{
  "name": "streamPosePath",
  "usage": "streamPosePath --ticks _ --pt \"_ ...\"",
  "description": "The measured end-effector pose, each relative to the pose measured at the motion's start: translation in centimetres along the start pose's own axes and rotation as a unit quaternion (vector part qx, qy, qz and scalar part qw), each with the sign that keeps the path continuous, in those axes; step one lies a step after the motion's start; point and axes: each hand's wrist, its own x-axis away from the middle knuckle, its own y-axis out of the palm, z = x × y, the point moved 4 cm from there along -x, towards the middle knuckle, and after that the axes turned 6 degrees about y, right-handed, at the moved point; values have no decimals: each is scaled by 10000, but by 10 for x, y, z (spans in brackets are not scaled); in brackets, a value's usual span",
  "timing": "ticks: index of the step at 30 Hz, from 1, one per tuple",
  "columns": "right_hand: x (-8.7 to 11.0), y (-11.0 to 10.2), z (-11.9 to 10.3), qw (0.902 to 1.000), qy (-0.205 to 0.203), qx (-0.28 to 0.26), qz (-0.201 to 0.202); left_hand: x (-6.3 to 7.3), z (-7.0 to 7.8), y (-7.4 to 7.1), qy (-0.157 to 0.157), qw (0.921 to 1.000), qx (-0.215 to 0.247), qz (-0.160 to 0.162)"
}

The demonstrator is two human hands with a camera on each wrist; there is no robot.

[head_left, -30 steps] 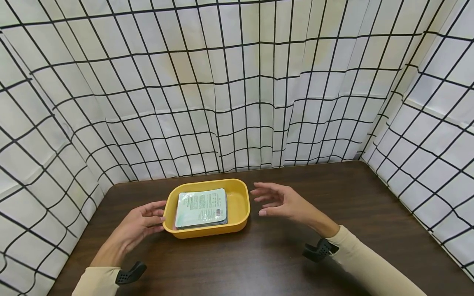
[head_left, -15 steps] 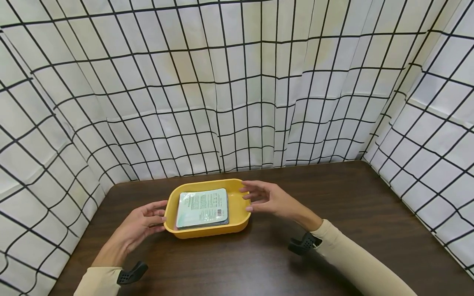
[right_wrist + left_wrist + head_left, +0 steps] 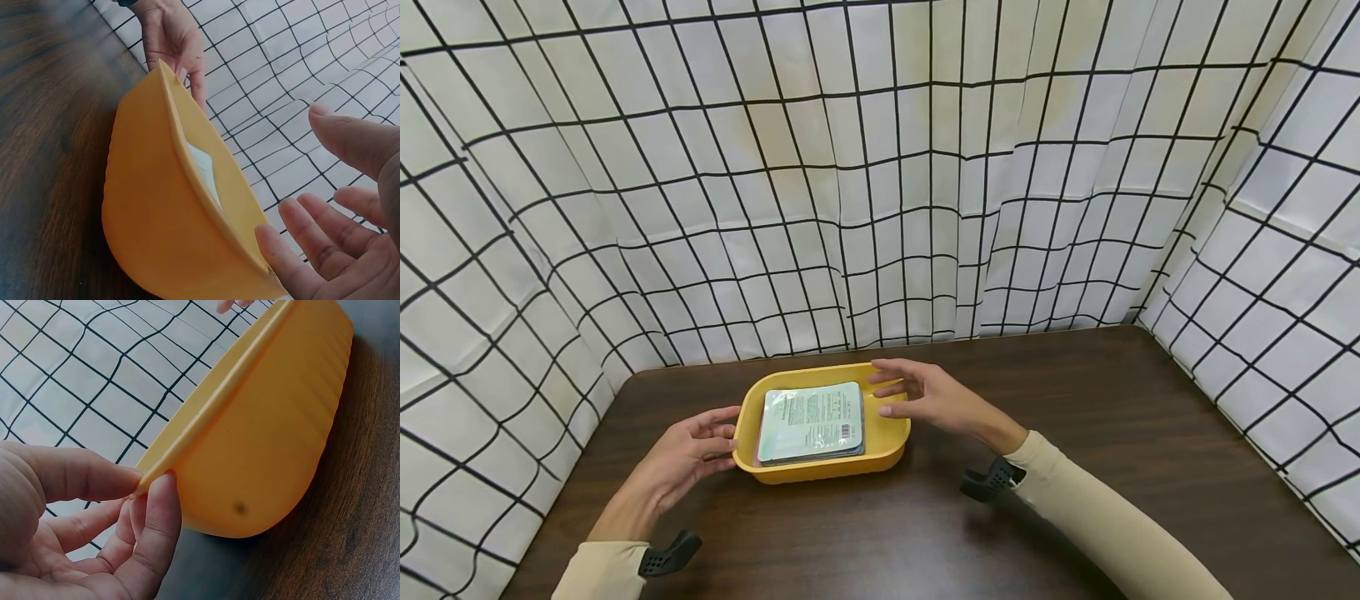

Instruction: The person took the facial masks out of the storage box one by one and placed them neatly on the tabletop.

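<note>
A yellow oval plastic basin (image 3: 827, 473) stands on the table, a pale green printed packet (image 3: 812, 421) lying flat inside on at least one more packet whose edges peek out. Thumb and fingers of my left hand (image 3: 681, 458) pinch the rim at the basin's left end; the left wrist view shows the left hand (image 3: 94, 519) doing so. Over the right end reaches my right hand (image 3: 940, 400), its fingers spread and relaxed above the bare part of the floor. In the right wrist view, fingertips of the right hand (image 3: 331, 244) overlap the basin wall (image 3: 156, 206).
The dark brown wooden table (image 3: 1075, 392) extends to both sides. White curtains with a black grid (image 3: 880, 208) hang behind it and along the left and right. Black straps with cameras (image 3: 670, 554) sit on both wrists.
My right hand has moved left, from beside the basin to over its right end. The left hand keeps its place at the left rim, and the packets have not moved within the basin.
</note>
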Motion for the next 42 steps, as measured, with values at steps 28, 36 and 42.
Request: streamPosePath --ticks 28,36,42 --pt "-48 32 -7 9981 402 172 -427 2 0 2 12 9999 -91 141" --pt "-51 39 -5 9961 712 47 -518 1 0 2 17 9998 -80 162" --pt "-53 42 -5 9946 868 -1 -568 1 0 1 27 9998 -110 175"
